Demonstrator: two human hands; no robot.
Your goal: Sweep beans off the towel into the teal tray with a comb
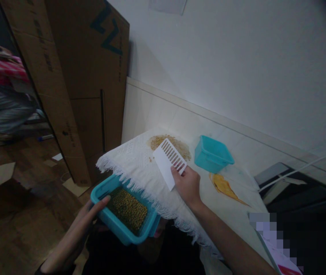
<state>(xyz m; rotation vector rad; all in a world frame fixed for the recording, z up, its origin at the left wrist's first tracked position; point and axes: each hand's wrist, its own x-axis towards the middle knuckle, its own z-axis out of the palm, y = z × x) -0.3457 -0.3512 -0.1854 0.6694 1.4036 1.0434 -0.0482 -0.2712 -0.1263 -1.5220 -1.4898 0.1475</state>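
Observation:
My left hand (94, 212) grips the rim of a blue plastic basin (121, 231), thumb over the edge. Inside lie soybeans (131, 208) mixed with smaller green beans. The basin is held below the table's fringed edge, above my lap. Closed around one end of a flat white slotted plate (164, 164), my right hand (188, 185) holds it over the white cloth (131, 156). At the plate's far edge is a spread pile of soybeans and pale grains (159, 141), partly covered by the plate.
A smaller turquoise basin (213, 154) stands right of the pile, with a yellow leaf-shaped piece (226, 187) in front. A tall cardboard box (88, 76) stands at the left. Behind it sits another person (5, 84). A white cable (300, 170) crosses at right.

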